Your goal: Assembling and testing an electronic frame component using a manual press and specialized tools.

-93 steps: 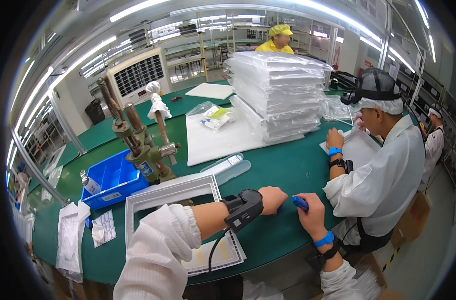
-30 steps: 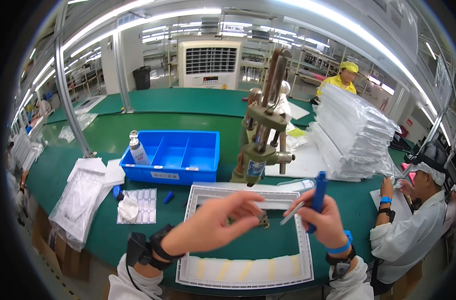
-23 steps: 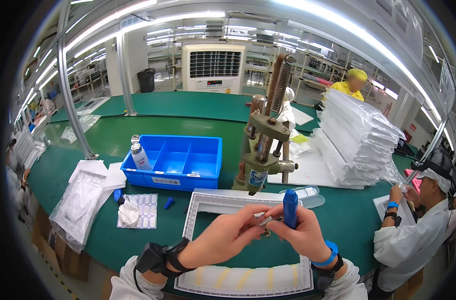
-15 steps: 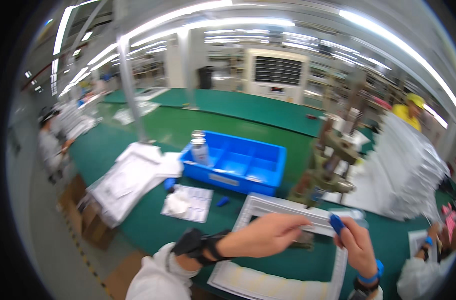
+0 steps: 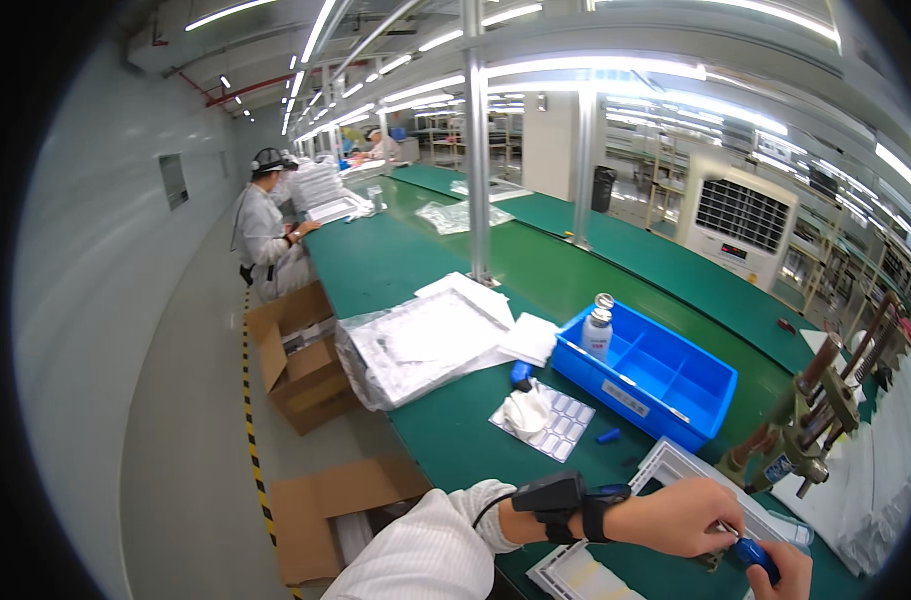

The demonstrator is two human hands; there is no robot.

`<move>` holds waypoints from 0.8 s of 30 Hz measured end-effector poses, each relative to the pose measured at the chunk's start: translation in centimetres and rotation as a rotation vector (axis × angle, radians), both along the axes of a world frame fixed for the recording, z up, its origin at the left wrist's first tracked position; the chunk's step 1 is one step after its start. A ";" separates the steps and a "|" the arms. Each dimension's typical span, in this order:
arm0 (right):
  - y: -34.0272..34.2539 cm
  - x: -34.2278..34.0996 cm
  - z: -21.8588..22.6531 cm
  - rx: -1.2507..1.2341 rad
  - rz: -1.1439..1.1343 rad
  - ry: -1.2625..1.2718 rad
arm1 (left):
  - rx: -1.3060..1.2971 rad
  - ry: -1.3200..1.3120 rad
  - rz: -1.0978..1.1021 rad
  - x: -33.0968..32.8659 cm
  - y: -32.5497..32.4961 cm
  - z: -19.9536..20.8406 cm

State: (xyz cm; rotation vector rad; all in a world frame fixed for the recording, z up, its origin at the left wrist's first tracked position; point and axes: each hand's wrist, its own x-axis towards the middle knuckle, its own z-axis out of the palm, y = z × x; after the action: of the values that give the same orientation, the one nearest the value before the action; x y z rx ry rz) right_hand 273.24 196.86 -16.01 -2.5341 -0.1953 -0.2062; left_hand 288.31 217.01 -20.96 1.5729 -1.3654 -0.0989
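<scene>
The left hand (image 5: 680, 515) pinches the tip of a blue pen-like tool (image 5: 753, 553), its grip pressed together; the right hand (image 5: 787, 577) grips that tool, just above the white frame (image 5: 665, 468) on the green tabletop (image 5: 455, 430).

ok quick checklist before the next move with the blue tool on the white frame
1. Left hand at the blue tool: ok, fingers touch its tip.
2. Right hand gripping the tool: ok, though mostly cut off by the picture's edge.
3. White frame flat on the green table: ok where it shows; part of it is out of view.
4. Tool tip in view: cannot tell, fingers cover it.
5. Blue bin apart from the hands: ok.
6. Press apart from the hands: ok.
</scene>
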 end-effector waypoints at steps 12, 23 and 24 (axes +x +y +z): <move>0.4 -0.1 0.3 -0.035 -0.022 0.018 | 0.050 0.022 0.004 -0.6 0.4 -0.1; 0.5 -0.1 0.6 -0.012 0.017 0.040 | 0.006 -0.011 0.026 -0.5 -0.4 -1.0; 0.6 -0.1 0.6 -0.010 0.023 0.021 | 0.019 0.000 0.027 -0.6 -0.3 -0.9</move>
State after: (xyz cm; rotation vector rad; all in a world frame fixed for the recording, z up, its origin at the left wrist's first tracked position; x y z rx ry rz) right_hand 273.13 197.45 -15.45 -2.5416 -0.2176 -0.1694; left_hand 287.73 216.69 -21.88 1.6064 -1.3462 -0.0958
